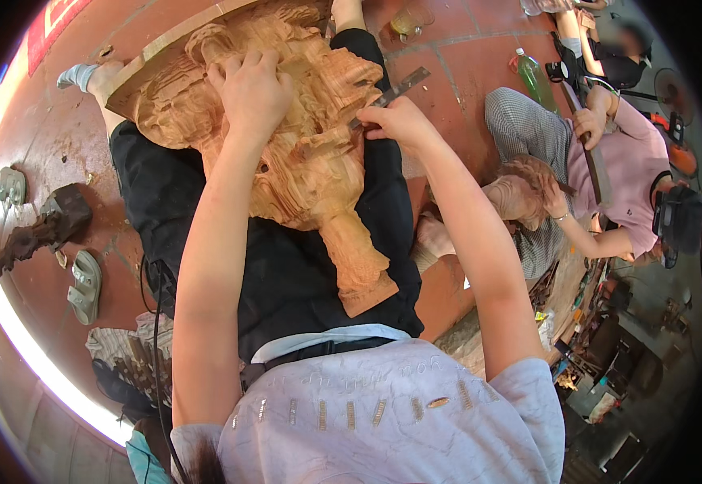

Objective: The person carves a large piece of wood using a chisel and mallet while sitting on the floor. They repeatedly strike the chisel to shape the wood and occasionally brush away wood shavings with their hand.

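A large, light-brown wood carving (311,153) with deep folds lies across my lap and legs. Its narrow, stem-like end (359,262) points toward my body. My left hand (254,93) rests on the upper part of the carving with its fingers spread. At the carving's right edge, my right hand (399,125) is closed around a thin, flat metal strip (406,85). The strip's far end sticks out past the hand to the upper right, and its near end reaches the wood. What kind of tool it is, I cannot make out.
On the right a co-worker (621,149) holds a long bar (597,165) and another wooden piece (516,198). A green bottle (536,81) and a glass mug (411,20) stand beyond. Left lie a sandal (85,286) and dark wood (64,214). A black cable (157,363) runs beside me.
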A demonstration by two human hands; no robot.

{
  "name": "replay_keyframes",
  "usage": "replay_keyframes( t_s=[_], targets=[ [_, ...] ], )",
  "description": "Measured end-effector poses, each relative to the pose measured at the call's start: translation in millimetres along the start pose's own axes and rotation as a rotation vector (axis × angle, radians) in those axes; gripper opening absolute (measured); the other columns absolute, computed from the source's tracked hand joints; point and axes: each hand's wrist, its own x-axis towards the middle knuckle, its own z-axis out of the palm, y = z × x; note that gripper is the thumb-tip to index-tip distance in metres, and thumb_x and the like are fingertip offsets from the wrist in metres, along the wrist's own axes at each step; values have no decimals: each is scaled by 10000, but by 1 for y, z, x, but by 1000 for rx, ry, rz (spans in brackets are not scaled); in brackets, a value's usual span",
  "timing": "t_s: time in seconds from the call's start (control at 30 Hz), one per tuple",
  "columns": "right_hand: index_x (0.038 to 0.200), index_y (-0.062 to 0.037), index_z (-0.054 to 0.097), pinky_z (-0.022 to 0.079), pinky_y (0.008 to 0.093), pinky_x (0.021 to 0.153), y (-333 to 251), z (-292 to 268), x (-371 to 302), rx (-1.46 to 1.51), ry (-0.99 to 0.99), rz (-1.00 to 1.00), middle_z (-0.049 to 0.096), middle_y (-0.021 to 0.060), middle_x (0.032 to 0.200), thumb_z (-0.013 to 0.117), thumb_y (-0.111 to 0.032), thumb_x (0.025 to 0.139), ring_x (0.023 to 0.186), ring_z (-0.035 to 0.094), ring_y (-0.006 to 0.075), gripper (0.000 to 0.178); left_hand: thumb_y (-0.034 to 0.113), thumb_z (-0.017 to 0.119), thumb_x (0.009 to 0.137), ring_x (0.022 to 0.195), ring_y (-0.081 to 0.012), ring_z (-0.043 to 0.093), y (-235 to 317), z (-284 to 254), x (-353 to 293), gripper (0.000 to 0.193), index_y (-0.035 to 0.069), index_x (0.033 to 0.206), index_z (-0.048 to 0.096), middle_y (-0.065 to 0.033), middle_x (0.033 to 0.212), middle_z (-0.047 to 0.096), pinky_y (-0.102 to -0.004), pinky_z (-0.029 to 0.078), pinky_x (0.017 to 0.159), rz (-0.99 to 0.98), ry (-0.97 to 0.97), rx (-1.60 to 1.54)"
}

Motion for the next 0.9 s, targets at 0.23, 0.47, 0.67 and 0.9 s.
replay_keyframes(
  t_s=[0.23, 0.47, 0.67, 0.9],
  targets=[
    [819, 6, 650, 508, 280, 663, 0, 5, 6, -94, 41, -73, 648, 72, 838, 686, -178, 759, 759, 611, 154, 197, 200, 540, 760, 1002, -300, 536, -4, 2, 3, 246, 100, 958, 646, -82, 952, 633, -528, 279, 980, 8, 29, -14],
    [973, 25, 656, 513, 304, 741, -3, 9, -9, -92, -37, -104, 654, 76, 933, 666, -205, 821, 880, 619, 163, 276, 207, 544, 764, 1000, -305, 536, -6, 3, 3, 247, 91, 951, 657, -89, 978, 634, -566, 252, 991, 11, 3, -20],
    [952, -33, 662, 484, 292, 774, 8, 1, -5, 5, 11, -52, 652, 49, 930, 661, -221, 837, 917, 606, 141, 221, 212, 551, 758, 997, -305, 536, -6, 7, 3, 234, 94, 932, 655, -86, 970, 634, -569, 264, 981, 30, 31, -15],
    [882, -47, 647, 469, 280, 733, 23, 7, -8, 125, -8, -132, 653, 32, 895, 661, -191, 824, 838, 593, 119, 157, 214, 550, 764, 1019, -309, 530, -7, 1, 4, 250, 96, 959, 651, -89, 987, 634, -577, 261, 989, 1, -18, -31]
  ],
)
